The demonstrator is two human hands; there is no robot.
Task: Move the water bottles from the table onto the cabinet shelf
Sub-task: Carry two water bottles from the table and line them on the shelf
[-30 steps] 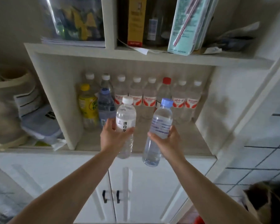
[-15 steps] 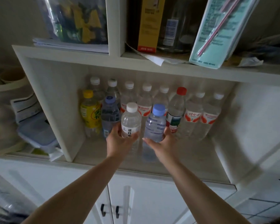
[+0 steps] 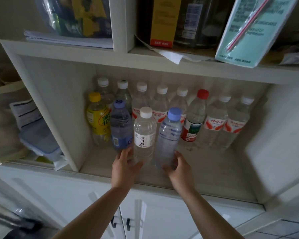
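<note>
My left hand (image 3: 123,167) grips the base of a clear white-capped bottle (image 3: 144,133) with a white label. My right hand (image 3: 179,167) grips the base of a clear blue-capped bottle (image 3: 169,135). Both bottles stand upright side by side inside the cabinet shelf (image 3: 214,171), at or just above its floor. Behind them runs a row of several white-capped water bottles (image 3: 216,121) and a red-capped bottle (image 3: 194,118) along the back wall. A yellow drink bottle (image 3: 97,118) and a blue-labelled bottle (image 3: 120,126) stand to the left.
The shelf's left wall (image 3: 59,114) is close to the yellow bottle. An upper shelf (image 3: 162,62) holds a yellow box, papers and a teal packet. Stacked plastic containers (image 3: 36,135) lie in the left compartment. White cabinet doors (image 3: 145,218) with black handles are below.
Both hands have carried their bottles forward and down into the shelf, and my grip has slid from mid-bottle to the bases. The camera has moved closer to the cabinet.
</note>
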